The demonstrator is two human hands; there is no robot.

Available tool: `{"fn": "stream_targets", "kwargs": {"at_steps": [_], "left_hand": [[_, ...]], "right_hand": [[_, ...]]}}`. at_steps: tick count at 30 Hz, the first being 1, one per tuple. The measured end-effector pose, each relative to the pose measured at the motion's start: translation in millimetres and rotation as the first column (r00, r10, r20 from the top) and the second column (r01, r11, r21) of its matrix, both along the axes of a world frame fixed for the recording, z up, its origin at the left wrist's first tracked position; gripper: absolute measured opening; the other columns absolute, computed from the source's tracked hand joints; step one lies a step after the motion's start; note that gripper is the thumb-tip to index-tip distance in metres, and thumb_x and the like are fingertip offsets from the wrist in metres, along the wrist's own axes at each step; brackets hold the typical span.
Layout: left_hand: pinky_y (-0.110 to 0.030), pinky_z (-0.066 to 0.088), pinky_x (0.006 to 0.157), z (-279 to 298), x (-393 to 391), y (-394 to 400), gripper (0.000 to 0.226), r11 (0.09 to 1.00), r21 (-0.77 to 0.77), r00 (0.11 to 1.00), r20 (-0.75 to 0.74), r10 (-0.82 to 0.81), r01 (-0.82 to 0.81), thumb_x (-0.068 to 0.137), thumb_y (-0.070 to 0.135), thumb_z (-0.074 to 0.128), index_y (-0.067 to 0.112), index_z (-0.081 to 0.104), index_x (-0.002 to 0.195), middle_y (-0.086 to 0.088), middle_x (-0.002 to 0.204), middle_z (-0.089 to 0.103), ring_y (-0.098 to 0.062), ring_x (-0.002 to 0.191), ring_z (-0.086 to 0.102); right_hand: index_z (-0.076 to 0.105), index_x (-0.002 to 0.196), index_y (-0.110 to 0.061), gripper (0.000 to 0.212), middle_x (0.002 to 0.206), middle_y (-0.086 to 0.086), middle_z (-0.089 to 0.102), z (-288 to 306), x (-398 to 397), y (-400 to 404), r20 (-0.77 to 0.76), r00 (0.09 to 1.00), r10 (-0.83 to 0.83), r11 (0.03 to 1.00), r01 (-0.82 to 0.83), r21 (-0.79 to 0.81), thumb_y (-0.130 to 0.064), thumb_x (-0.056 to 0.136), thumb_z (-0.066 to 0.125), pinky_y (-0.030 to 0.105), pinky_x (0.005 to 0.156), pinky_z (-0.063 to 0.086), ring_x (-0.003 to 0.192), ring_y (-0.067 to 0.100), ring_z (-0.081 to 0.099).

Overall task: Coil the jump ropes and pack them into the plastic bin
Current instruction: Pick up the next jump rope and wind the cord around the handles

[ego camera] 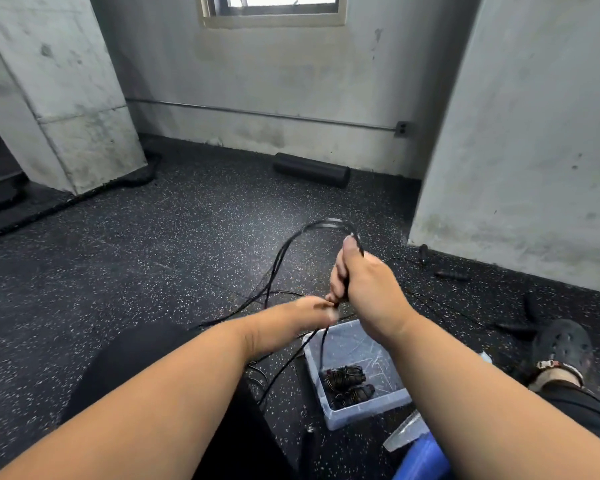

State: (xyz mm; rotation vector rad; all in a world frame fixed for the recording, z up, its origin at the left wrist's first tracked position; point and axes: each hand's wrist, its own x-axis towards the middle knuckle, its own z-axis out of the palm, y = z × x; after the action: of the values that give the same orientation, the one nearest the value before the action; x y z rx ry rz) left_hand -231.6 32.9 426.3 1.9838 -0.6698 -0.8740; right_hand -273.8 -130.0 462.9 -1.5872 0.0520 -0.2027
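Head view, both hands (361, 289) grasping black jump rope (291, 251) above plastic bin (368, 410).

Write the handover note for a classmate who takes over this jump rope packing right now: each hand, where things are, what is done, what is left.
Right hand: grips the folded loops of a black jump rope, held upright.
Left hand: blurred, pinching the rope just below the right hand.
Clear plastic bin: on the floor below the hands, two coiled ropes inside.
Done: two ropes packed.
Left: finish this coil, whose tails trail on the floor, and put it in the bin.
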Motion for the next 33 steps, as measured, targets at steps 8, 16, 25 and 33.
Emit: {"fn": "stream_targets", "kwargs": {"at_steps": [8,16,25,33], "left_hand": [[-0.037,0.053,0.098,-28,-17,-17,0.030,0.972,0.220,0.970,0.211,-0.124,0.077,0.112,0.047,0.040,0.031,0.064,0.105,0.008,0.101,0.070,-0.016,0.097,0.068],[-0.028,0.038,0.056,-23,-29,-27,0.044,0.973,0.218,0.951,0.280,-0.131,0.070,0.108,0.053,0.048,0.039,0.039,0.149,0.001,0.073,0.052,-0.005,0.049,0.040],[-0.033,0.040,0.053,4,-20,-22,0.030,0.992,0.008,0.960,0.255,0.118,-0.124,0.111,0.044,0.045,0.034,0.072,0.104,0.013,0.063,0.047,-0.009,0.052,0.038],[-0.028,0.032,0.052,68,-5,-18,0.022,0.929,-0.298,0.955,0.131,0.267,-0.219,0.107,0.034,0.059,0.029,0.081,0.107,-0.010,0.075,0.053,-0.017,0.060,0.039]], "right_hand": [[0.043,0.071,-0.017,0.052,0.056,0.004,0.040,34,4,1,0.051,0.998,-0.032,0.960,0.017,0.278,-0.051,0.109,0.034,0.032,0.056,0.043,0.052,0.019,0.040],[0.042,0.069,-0.015,0.053,0.057,0.005,0.039,47,-3,-4,0.066,0.997,-0.045,0.910,0.014,0.414,-0.048,0.110,0.034,0.031,0.058,0.041,0.053,0.020,0.042],[0.063,0.092,-0.015,0.052,0.083,0.013,0.069,59,-7,-16,0.135,0.988,-0.073,0.940,0.023,0.339,-0.062,0.101,0.043,0.034,0.069,0.045,0.074,0.021,0.060],[0.066,0.126,-0.035,0.037,0.117,-0.007,0.070,-25,-23,-23,-0.115,0.980,0.164,0.986,-0.166,-0.003,-0.040,0.090,0.060,0.043,0.095,0.043,0.106,0.014,0.058]]}}
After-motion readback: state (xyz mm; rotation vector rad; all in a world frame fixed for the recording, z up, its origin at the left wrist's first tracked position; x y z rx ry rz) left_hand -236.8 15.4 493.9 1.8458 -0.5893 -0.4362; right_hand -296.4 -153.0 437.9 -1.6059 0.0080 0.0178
